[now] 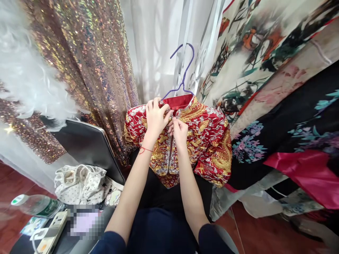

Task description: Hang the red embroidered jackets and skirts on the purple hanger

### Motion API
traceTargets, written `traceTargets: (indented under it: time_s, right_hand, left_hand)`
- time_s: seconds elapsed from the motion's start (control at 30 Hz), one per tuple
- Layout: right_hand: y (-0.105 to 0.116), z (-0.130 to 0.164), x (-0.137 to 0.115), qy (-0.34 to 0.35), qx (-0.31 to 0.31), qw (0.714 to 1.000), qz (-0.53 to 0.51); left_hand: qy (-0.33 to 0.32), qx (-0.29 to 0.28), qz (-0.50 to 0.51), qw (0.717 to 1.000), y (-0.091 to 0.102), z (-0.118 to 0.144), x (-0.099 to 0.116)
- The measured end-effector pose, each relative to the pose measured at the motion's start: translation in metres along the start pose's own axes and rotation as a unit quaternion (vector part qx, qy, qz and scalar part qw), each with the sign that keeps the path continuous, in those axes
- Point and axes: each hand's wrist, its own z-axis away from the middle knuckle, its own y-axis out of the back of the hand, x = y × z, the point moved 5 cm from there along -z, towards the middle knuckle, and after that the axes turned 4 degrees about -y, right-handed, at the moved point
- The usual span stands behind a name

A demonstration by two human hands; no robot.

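Observation:
A red jacket [209,135], thick with gold and silver embroidery, hangs in front of me on a purple hanger [182,83]. Its stand collar shows a red lining [178,101]. At the collar's left side, my left hand [155,118] grips the edge, fingers curled over it and thumb toward the front opening. Just below the collar, my right hand [179,132] is closed in a pinch at the front edge. The fingers cover the exact spot they hold, and any fastener there is hidden. Lower down, the jacket's front edges meet. A thin red string bracelet [145,150] circles my left wrist.
Gold sequined fabric [100,53] and white feathers [29,70] hang at left. Patterned garments [251,46] crowd the right. A black chair back [87,141], polka-dot cloth [81,183], plastic bottle [38,205] and power strip [54,233] are at lower left.

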Motion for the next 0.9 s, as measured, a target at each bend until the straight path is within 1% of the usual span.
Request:
traceTargets:
  time_s: [0.13, 0.23, 0.33, 0.4, 0.47, 0.53, 0.6, 0.67, 0.73, 0.8, 0.87, 0.9]
  right_hand:
    - [0.002, 0.010, 0.005, 0.000, 0.010, 1.000, 0.012]
    - [0.007, 0.027, 0.014, -0.003, 0.014, 1.000, 0.028]
    - [0.017, 0.054, 0.034, -0.007, 0.013, 0.998, 0.067]
    - [0.025, 0.076, 0.056, -0.022, 0.002, 0.994, 0.108]
    - [0.033, 0.099, 0.083, -0.057, -0.019, 0.986, 0.153]
    - [0.041, 0.121, 0.107, -0.091, -0.028, 0.976, 0.195]
    - [0.048, 0.139, 0.125, -0.111, -0.027, 0.969, 0.219]
    - [0.052, 0.150, 0.137, -0.122, -0.029, 0.966, 0.227]
    - [0.053, 0.156, 0.147, -0.132, -0.037, 0.963, 0.231]
    - [0.054, 0.158, 0.155, -0.143, -0.050, 0.960, 0.234]
    - [0.055, 0.159, 0.165, -0.155, -0.061, 0.957, 0.237]
    - [0.055, 0.159, 0.169, -0.163, -0.067, 0.955, 0.240]
  left_hand:
    - [0.016, 0.007, 0.004, 1.000, -0.002, 0.002, 0.002]
    - [0.017, 0.002, 0.014, 1.000, -0.004, 0.004, 0.000]
    - [0.015, -0.009, 0.022, 1.000, -0.006, 0.009, -0.002]
    - [0.007, -0.011, 0.032, 0.999, -0.008, 0.020, 0.000]
    - [0.002, -0.004, 0.048, 0.999, -0.013, 0.039, 0.006]
    - [0.010, 0.003, 0.066, 0.998, -0.022, 0.066, 0.013]
    - [0.034, 0.001, 0.077, 0.996, -0.034, 0.099, 0.018]
    - [0.070, -0.001, 0.079, 0.994, -0.045, 0.133, 0.018]
    - [0.115, 0.021, 0.077, 0.990, -0.050, 0.164, 0.012]
    - [0.163, 0.068, 0.072, 0.982, -0.050, 0.188, 0.001]
    - [0.210, 0.104, 0.074, 0.969, -0.047, 0.204, -0.013]
    - [0.233, 0.105, 0.084, 0.963, -0.047, 0.209, -0.019]
